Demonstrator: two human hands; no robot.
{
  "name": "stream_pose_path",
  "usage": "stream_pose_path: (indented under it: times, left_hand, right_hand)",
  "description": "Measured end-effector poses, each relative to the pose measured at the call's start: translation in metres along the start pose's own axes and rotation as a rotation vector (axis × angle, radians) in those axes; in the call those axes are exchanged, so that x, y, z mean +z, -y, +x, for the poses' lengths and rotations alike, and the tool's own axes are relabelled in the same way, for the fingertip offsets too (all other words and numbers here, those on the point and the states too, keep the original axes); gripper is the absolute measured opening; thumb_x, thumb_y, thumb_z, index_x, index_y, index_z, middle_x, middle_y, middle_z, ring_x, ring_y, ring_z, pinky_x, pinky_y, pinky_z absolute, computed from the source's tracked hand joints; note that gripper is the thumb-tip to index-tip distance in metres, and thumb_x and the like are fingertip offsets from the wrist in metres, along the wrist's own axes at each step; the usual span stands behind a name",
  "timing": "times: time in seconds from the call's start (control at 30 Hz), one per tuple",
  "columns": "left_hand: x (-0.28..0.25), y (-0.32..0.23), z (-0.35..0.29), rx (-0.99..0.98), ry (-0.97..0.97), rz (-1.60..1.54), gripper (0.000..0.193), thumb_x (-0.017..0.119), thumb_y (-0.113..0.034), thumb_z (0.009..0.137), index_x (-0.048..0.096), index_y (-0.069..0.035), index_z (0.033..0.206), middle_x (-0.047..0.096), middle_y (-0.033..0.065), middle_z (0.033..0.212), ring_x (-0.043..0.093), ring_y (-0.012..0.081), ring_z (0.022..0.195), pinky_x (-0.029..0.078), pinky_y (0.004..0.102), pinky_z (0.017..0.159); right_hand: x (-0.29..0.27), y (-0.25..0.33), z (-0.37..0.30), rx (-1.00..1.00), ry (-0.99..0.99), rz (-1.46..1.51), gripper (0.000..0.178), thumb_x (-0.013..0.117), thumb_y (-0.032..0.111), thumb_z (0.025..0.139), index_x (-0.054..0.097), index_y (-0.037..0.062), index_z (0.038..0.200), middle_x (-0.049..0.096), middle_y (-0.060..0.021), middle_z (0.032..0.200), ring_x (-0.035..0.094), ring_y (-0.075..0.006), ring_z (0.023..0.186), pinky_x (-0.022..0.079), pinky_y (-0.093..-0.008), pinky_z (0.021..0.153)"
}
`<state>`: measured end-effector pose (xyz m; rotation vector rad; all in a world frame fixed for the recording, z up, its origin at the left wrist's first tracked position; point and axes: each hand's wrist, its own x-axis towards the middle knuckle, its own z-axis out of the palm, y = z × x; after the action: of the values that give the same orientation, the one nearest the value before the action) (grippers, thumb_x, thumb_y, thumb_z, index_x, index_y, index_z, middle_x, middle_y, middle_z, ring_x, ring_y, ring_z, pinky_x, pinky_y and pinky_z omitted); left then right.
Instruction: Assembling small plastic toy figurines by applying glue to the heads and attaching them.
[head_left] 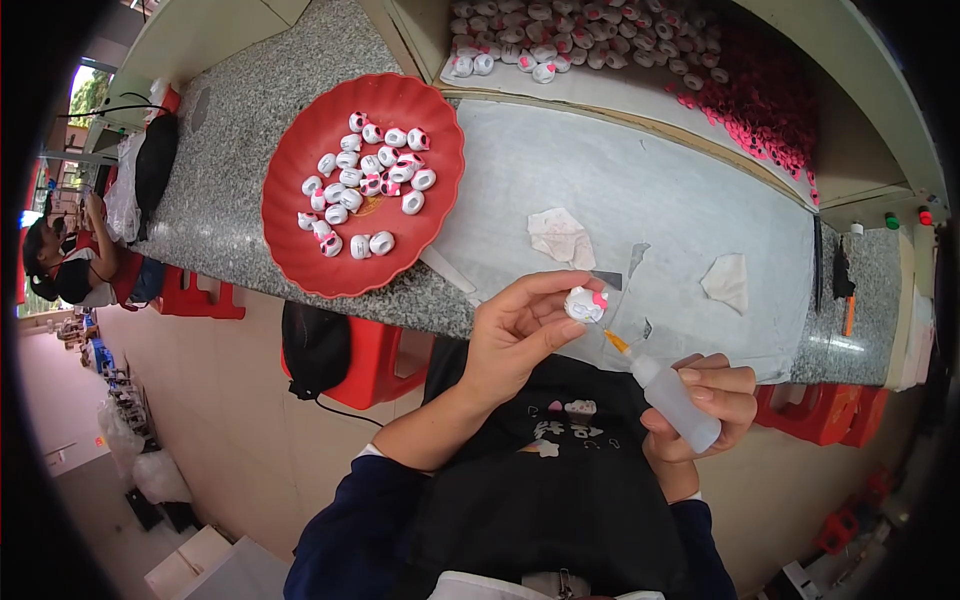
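Note:
Between the thumb and fingers of my left hand point(510, 335) is a small white cat-head figurine point(585, 304) with a pink bow. My right hand point(712, 400) is wrapped round a translucent squeeze bottle point(672, 398) with a yellow tip. That tip points up at the figurine, close to its lower right; I cannot tell whether they touch. To the left, a red scalloped plate point(290, 225) holds several white cat-head figurines, some with pink parts showing.
Crumpled white cloth pieces point(560, 238) and a small dark grey piece point(607, 279) lie on the white-covered worktop point(490, 160). A shelf behind holds many white heads point(600, 35) and pink pieces point(745, 110). Red stools point(375, 365) stand below. Another person point(85, 260) sits far left.

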<state>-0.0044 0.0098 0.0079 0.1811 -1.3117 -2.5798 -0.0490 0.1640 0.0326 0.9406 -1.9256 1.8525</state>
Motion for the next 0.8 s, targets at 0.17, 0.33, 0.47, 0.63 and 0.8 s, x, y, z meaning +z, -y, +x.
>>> stream_pose_path:
  times: [0.17, 0.33, 0.47, 0.63, 0.8]
  left_hand:
    - [0.0014, -0.0017, 0.0001, -0.008, 0.007, 0.002, 0.033, 0.053, 0.004, 0.072, 0.044, 0.005, 0.104, 0.051, 0.0177, 0.102, 0.052, 0.0205, 0.093, 0.041, 0.0325, 0.083]
    - [0.0016, -0.0025, -0.0004, -0.01, 0.007, 0.013, 0.033, 0.053, 0.004, 0.072, 0.044, 0.005, 0.104, 0.051, 0.0178, 0.102, 0.052, 0.0207, 0.093, 0.041, 0.031, 0.083]
    - [0.0011, -0.0015, -0.0005, 0.009, 0.001, 0.016, 0.033, 0.053, 0.003, 0.072, 0.044, 0.005, 0.104, 0.051, 0.0179, 0.102, 0.053, 0.021, 0.092, 0.041, 0.0312, 0.082]
    - [-0.0004, -0.0002, -0.0008, 0.008, -0.007, -0.006, 0.034, 0.054, 0.002, 0.072, 0.044, 0.004, 0.104, 0.051, 0.0179, 0.101, 0.053, 0.0212, 0.091, 0.041, 0.0313, 0.081]
    - [0.0003, -0.0005, -0.0003, -0.012, -0.006, -0.002, 0.033, 0.054, 0.003, 0.072, 0.044, 0.005, 0.103, 0.051, 0.0177, 0.101, 0.053, 0.0208, 0.092, 0.041, 0.031, 0.081]
  right_hand:
    - [-0.0005, 0.0007, -0.0002, 0.006, 0.008, -0.004, 0.042, 0.073, 0.028, 0.059, 0.043, 0.0094, 0.081, 0.045, -0.0034, 0.075, 0.046, -0.0126, 0.056, 0.041, -0.0232, 0.049]
    - [-0.0014, 0.0014, 0.0003, 0.01, 0.031, 0.004, 0.041, 0.073, 0.027, 0.059, 0.042, 0.0095, 0.081, 0.044, -0.0036, 0.075, 0.045, -0.0126, 0.056, 0.041, -0.0233, 0.049]
    - [-0.0041, 0.0025, 0.0023, -0.005, 0.074, -0.004, 0.04, 0.072, 0.024, 0.06, 0.042, 0.0091, 0.081, 0.044, -0.0038, 0.075, 0.044, -0.0122, 0.056, 0.04, -0.023, 0.048]
    - [-0.0016, -0.0015, 0.0013, -0.046, 0.05, 0.015, 0.039, 0.072, 0.022, 0.061, 0.042, 0.0085, 0.082, 0.043, -0.0043, 0.077, 0.043, -0.0122, 0.056, 0.039, -0.0228, 0.048]
    - [-0.0018, -0.0021, 0.0023, -0.062, 0.058, 0.027, 0.038, 0.071, 0.02, 0.062, 0.042, 0.0083, 0.083, 0.043, -0.0045, 0.078, 0.043, -0.0124, 0.056, 0.04, -0.0227, 0.047]
